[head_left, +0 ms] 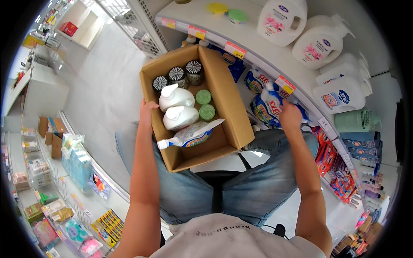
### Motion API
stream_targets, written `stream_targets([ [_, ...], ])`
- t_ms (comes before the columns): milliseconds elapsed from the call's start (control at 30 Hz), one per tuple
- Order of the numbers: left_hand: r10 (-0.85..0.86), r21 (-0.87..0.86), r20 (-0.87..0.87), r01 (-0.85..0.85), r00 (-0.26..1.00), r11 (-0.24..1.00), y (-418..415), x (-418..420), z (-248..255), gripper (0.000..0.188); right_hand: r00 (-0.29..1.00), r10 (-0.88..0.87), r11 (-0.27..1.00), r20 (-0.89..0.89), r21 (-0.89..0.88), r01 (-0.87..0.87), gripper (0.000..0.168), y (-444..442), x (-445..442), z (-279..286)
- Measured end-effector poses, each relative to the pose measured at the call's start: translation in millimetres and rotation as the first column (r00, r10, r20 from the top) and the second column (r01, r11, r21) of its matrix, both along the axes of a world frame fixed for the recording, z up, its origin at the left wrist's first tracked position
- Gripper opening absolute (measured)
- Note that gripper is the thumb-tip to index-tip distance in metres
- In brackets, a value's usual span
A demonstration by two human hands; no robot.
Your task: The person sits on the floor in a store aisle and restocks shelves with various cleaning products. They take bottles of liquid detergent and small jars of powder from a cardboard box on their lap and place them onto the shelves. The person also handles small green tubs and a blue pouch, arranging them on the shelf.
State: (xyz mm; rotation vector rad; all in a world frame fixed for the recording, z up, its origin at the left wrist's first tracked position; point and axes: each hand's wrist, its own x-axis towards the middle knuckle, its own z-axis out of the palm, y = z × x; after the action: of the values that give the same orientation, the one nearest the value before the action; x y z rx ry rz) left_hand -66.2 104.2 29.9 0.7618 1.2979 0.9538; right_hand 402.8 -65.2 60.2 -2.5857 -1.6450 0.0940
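An open cardboard box (230,96) rests tilted over my knees. My left hand (147,111) grips its left wall, thumb over the rim. Inside are several jars with black-and-white lids (176,74), white pump bottles (179,98), green-lidded cans (206,111) and a white-capped blue-and-white refill pouch (193,135) lying across the near part. At the lower shelf on the right, my right hand (288,113) holds the upper side of a blue detergent pouch with a white cap (267,104); its fingertips are partly hidden. Similar blue pouches (256,80) lie just behind it.
Above the pouches, a shelf edge with price tags (235,50) juts out, bearing large white bottles (282,22). Red packets (326,154) fill the lower shelf at right. Stocked shelving (61,180) stands at left, beside the pale floor (100,74).
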Motion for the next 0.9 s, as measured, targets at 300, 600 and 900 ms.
stream_targets([
  [300, 0.028, -0.006, -0.025, -0.028, 0.999, 1.000, 0.5, -1.2, 0.1, 0.058, 0.980, 0.200, 0.897, -0.015, 0.405, -0.177, 0.015, -46.8, -63.9, 177.3],
  [600, 0.039, 0.049, -0.100, -0.034, 0.994, 0.998, 2.8, 2.4, -3.8, 0.058, 0.847, 0.475, 0.638, 0.237, 0.570, -0.518, 0.029, -48.4, -93.7, 276.7],
  [900, 0.060, 0.030, -0.025, -0.059, 0.998, 0.998, 2.8, 2.2, -2.8, 0.070, 0.648, 0.734, 0.436, 0.205, 0.589, -0.680, 0.024, -11.8, -160.9, 274.7],
])
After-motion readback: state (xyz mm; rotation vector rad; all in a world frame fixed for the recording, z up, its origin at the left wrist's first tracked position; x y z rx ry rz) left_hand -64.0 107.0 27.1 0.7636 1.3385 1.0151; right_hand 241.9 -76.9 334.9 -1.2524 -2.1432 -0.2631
